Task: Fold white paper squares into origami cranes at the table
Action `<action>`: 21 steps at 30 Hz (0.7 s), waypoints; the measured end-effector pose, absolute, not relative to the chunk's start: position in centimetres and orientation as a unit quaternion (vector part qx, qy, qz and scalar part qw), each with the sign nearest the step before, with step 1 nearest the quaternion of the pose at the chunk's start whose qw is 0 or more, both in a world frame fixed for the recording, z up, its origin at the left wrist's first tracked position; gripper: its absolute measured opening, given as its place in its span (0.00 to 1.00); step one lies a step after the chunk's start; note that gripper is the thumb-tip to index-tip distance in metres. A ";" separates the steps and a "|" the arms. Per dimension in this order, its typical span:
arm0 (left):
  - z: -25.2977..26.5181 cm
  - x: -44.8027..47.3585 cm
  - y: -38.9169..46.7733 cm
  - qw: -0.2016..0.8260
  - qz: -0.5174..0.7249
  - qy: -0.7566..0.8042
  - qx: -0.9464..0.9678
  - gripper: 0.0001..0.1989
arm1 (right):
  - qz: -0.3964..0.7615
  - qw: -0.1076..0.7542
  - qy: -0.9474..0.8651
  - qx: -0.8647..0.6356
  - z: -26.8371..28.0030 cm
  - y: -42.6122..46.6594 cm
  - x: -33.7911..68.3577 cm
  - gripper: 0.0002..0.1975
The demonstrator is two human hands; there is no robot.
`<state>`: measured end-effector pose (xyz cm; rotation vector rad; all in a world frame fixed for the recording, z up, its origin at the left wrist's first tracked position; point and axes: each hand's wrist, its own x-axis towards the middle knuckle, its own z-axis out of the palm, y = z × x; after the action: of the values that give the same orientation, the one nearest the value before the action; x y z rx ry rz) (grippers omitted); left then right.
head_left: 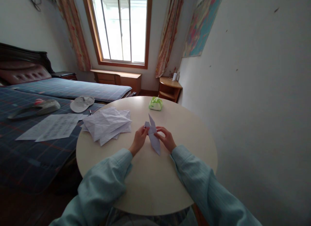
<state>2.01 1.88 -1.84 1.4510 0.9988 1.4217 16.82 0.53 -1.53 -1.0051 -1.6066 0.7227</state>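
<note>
A folded piece of white paper [154, 143], with pointed ends at top and bottom and a small flap to the left, is held above the middle of the round table [150, 184]. My left hand [140, 137] pinches its left side near the flap. From the right, my right hand [166, 137] grips the paper's edge between thumb and fingers. Left of my hands, a pile of creased white sheets [107, 122] lies at the table's edge. Some of my fingertips are hidden behind the paper.
A green and white tissue pack [155, 103] stands toward the table's far side. On the bed [36, 167] at left lie printed sheets [55, 125], a white insole-shaped item [82, 103] and a grey curved object [39, 108]. The wall [255, 115] is close at right.
</note>
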 end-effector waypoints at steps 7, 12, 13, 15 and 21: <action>-0.7 2.3 0.9 0.613 0.543 0.313 0.482 0.17 | 0.489 0.584 -0.505 -0.406 -2.0 0.3 15.6 0.16; -0.9 2.4 0.9 0.642 0.542 0.296 0.454 0.15 | 0.567 0.571 -0.452 -0.386 -1.9 0.1 15.1 0.23; -1.0 2.4 1.0 0.647 0.543 0.293 0.449 0.15 | 0.576 0.567 -0.446 -0.384 -2.0 0.1 15.0 0.23; -1.2 2.4 1.2 0.655 0.545 0.288 0.437 0.15 | 0.589 0.562 -0.436 -0.383 -2.2 0.3 14.7 0.23; -1.5 2.1 1.8 0.624 0.565 0.327 0.429 0.17 | 0.590 0.539 -0.457 -0.390 -2.4 0.7 13.7 0.19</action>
<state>2.09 1.83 -1.47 0.9847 0.7495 1.2979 13.72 0.69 -2.38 -0.9267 -1.0859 1.4037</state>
